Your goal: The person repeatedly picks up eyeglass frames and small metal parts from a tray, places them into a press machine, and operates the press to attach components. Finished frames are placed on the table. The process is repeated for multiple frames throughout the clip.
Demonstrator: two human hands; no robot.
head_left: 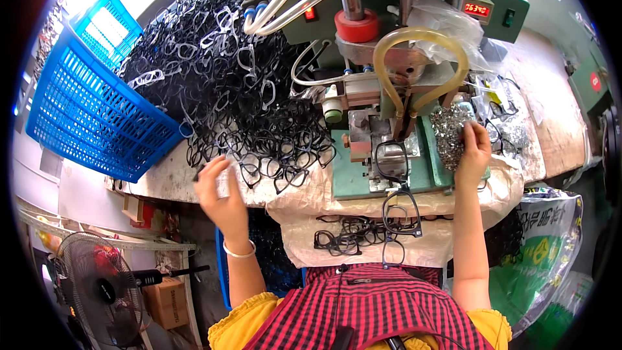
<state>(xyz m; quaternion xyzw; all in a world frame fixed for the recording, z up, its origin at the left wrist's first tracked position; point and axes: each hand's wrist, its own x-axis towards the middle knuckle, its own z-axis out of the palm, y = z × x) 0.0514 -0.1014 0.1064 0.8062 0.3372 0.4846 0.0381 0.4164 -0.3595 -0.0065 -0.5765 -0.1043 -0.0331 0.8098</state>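
Left hand spread open at 9 o'clock by the black frame pile. Right hand pinches into the small metal parts at 3 o'clock. Risk: parts spilling, or fingers straying under the press.

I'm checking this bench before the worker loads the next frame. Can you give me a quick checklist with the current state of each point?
1. Frame seated in the green machine's fixture: ok, a black frame lies there.
2. Left hand at the black frame pile: ok, no frame gripped yet.
3. Right hand at the small metal parts: ok, touching the heap.
4. Part pinched in right fingers: cannot tell.
5. Hands away from the press head: ok.
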